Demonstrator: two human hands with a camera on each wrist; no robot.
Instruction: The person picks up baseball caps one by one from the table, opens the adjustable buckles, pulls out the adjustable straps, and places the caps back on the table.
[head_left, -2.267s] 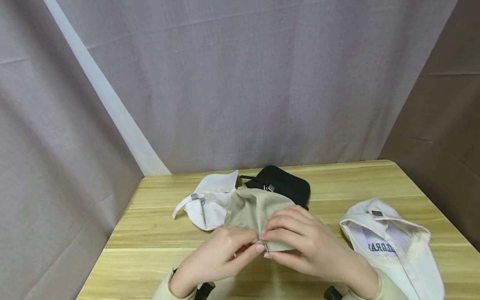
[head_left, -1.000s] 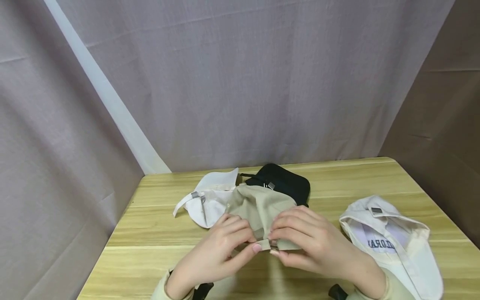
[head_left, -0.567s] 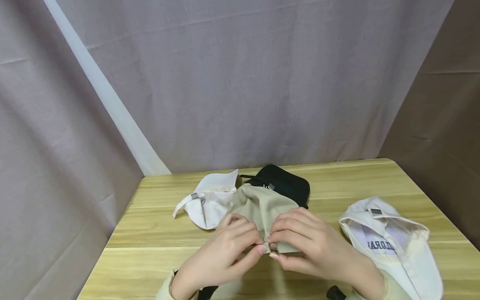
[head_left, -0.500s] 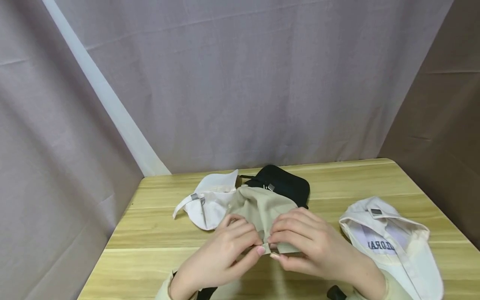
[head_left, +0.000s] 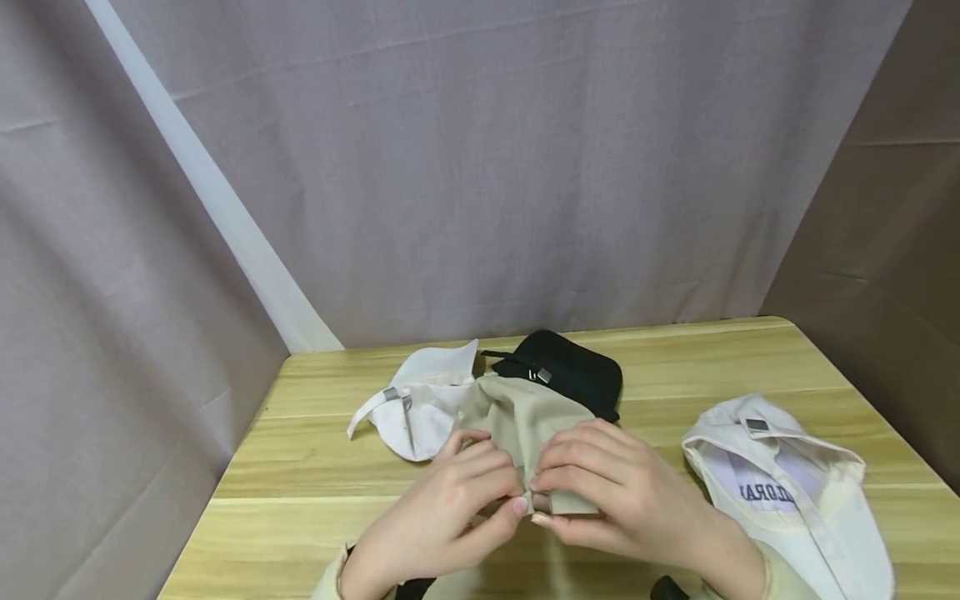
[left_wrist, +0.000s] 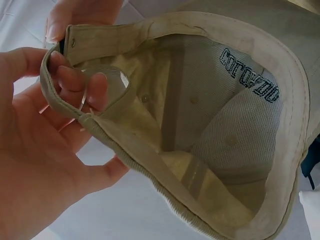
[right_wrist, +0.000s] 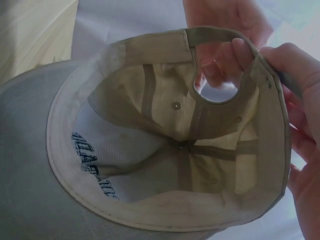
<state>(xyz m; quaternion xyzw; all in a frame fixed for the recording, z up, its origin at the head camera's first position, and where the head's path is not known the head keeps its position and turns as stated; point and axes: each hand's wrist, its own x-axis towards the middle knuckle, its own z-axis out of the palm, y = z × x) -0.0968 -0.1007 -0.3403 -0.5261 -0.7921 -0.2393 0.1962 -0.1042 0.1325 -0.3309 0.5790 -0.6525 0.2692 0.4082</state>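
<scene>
Both hands' grip (head_left: 528,496) on khaki cap (head_left: 525,417) strap.

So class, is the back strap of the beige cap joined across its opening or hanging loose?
Joined: the strap bridges the beige cap opening, pinched by left hand and right hand.

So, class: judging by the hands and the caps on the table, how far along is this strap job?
In hand: the left hand and right hand pinch the back strap of the beige cap. The cream cap lies apart, strap joined by its buckle, possibly done. The white cap and black cap lie untouched behind.
</scene>
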